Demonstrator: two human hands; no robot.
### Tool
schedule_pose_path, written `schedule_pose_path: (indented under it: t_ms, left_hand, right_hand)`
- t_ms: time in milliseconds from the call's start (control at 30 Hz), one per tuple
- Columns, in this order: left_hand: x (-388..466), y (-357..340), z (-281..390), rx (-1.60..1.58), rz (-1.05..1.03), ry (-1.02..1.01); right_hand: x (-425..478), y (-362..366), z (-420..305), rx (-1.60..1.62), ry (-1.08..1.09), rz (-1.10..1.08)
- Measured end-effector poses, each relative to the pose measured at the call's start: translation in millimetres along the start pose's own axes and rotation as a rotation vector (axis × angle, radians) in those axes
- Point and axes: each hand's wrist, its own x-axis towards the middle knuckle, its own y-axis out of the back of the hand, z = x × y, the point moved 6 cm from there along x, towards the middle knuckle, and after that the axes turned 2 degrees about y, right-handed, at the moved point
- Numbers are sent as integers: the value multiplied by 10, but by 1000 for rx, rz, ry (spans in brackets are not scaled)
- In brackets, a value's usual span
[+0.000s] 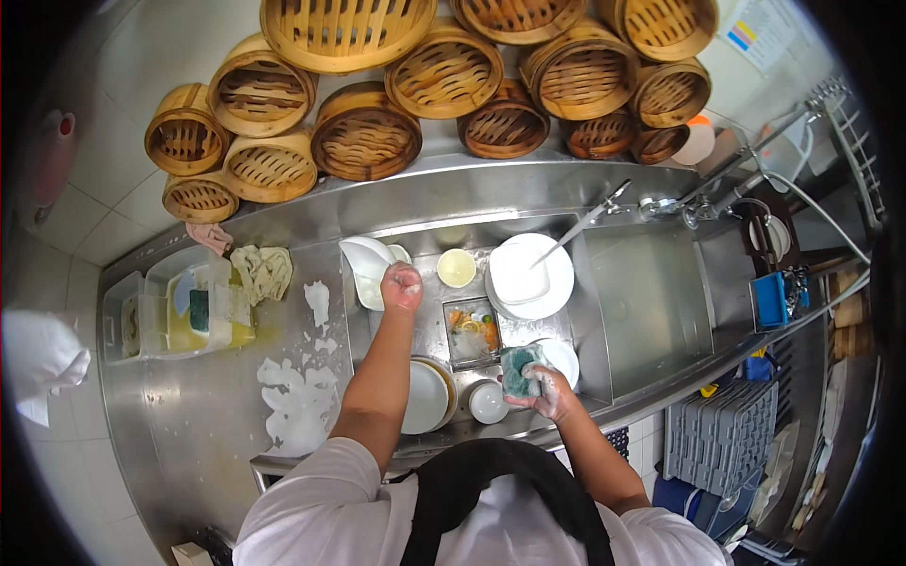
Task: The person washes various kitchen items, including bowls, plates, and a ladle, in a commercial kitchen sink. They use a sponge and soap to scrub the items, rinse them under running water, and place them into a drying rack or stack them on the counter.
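My left hand (402, 284) is closed at the edge of white curved dishes (364, 263) in the left part of the steel sink; whether its fingers grip one is hidden. My right hand (553, 393), wet with suds, holds a green scouring sponge (520, 371) above the sink, near a white plate (564, 362). Small white bowls (488, 402) sit left of this hand. Stacked plates (425, 397) lie below my left hand. Between my hands is a square drain basket (453, 362) with food scraps. Behind it are a pale yellow bowl (456, 268) and a white dish stack (563, 276).
Bamboo steamers (367, 134) line the back ledge. A water-filled basin (648, 311) adjoins on the right, with a faucet (591, 216) running over the dish stack. Plastic tubs (170, 347), a crumpled cloth (262, 272) and foam (301, 410) are on the left counter. Gray racks (722, 431) stand lower right.
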Motion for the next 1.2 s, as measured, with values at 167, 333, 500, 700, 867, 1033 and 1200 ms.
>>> schedule_pose_path:
  t_ms: [167,333,500,700,867,1033,1200]
  left_hand:
    - [-428,45,-541,257,257,-13]
    - [-1391,75,-460,774,463,-160]
    - [-2160,-319,-974,1078,207,-7]
    - [-2504,-341,-866,1273,315,49]
    - [-3002,-693,-979,1275,336,167]
    - [-2998,-820,-1131,1274,243,178]
    - [-2925,-981,-971,1396,237,127]
  right_hand:
    - [-362,-172,-91,-62,101,163]
    - [-724,-974,-485,-464,419,29]
    - [-339,-1582,-452,-1424,796,-22]
    - [42,-1628,473,-1869,856,-248]
    - [-395,-1780,215,-2335,1055,-281]
    - [-143,-2112,151,-1983,1127,40]
    - [-295,-2148,396,-2123,923,-135]
